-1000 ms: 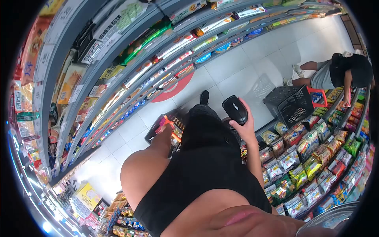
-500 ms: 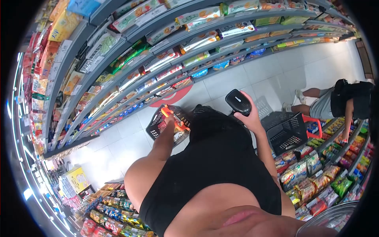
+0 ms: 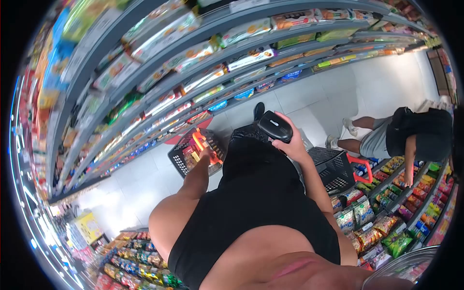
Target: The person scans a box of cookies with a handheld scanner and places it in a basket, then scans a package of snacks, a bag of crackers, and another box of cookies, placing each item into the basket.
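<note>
My left hand (image 3: 206, 155) is closed round the orange handle (image 3: 200, 140) of a black shopping basket (image 3: 180, 161), which hangs beside my left leg. Several packaged goods lie inside it, partly covered by the handle and my arm. Held up in front of my right hip is a glossy black rounded case (image 3: 274, 127) with a small white mark. My right hand (image 3: 291, 142) wraps round its right side, thumb beneath and fingers along the edge. What the case contains cannot be seen.
Long grey shelves (image 3: 212, 50) with packaged snacks run along the front and left. A second black basket (image 3: 333, 166) with a red handle stands at right, near another person (image 3: 401, 133) facing the snack shelves. Bagged snacks (image 3: 382, 227) fill racks at lower right.
My view has shifted along the aisle, and a dark shoe now shows ahead. The black case has moved left and slightly down in view. Both hands keep their hold.
</note>
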`<action>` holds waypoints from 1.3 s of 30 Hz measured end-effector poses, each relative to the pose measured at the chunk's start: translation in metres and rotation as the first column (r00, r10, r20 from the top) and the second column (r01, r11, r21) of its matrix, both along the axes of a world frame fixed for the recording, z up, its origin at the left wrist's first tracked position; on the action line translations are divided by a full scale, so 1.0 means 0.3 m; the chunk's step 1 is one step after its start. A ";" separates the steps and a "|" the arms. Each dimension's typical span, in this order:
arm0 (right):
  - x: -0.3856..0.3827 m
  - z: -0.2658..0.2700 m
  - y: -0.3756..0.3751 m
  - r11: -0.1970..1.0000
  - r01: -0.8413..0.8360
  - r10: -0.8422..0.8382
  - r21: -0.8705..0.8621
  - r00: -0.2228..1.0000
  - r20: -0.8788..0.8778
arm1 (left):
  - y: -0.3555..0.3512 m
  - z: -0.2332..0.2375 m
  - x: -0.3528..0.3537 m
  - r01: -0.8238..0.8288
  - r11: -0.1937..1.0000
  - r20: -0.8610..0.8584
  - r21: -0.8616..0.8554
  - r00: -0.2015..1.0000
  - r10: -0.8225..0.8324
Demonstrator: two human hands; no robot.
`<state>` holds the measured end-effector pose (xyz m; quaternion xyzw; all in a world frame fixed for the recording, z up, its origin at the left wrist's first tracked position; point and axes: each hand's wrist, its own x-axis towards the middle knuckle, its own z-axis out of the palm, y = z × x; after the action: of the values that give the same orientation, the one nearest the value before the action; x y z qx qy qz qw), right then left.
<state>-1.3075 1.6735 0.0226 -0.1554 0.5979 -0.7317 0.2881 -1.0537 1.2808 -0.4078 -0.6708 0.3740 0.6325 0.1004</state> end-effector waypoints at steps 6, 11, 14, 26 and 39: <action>-0.269 0.047 0.048 0.989 0.142 -0.145 0.035 0.984 0.101 | 0.192 0.084 -0.160 0.346 0.930 0.145 -0.121 0.933 -0.328; -0.488 0.046 0.125 0.960 0.265 -0.268 0.092 0.963 0.026 | 0.234 0.233 -0.324 0.580 0.813 0.198 -0.049 0.804 -0.561; -0.583 0.087 0.173 0.950 0.313 -0.309 -0.004 0.941 0.135 | 0.248 0.327 -0.424 0.677 0.736 0.202 -0.011 0.722 -0.662; -0.941 0.036 0.661 0.956 0.281 -0.284 -0.080 0.958 -0.035 | 0.471 0.656 -0.723 0.887 0.462 0.275 -0.026 0.450 -0.849; -1.137 0.076 1.346 0.954 0.260 -0.279 -0.149 0.952 -0.126 | 1.047 0.920 -1.156 0.991 0.124 0.291 -0.042 0.131 -0.948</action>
<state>-1.6485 2.0772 0.0455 -0.1438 0.5837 -0.7884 0.1303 -1.4005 1.5950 -0.1318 -0.3274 0.7772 0.2977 0.4473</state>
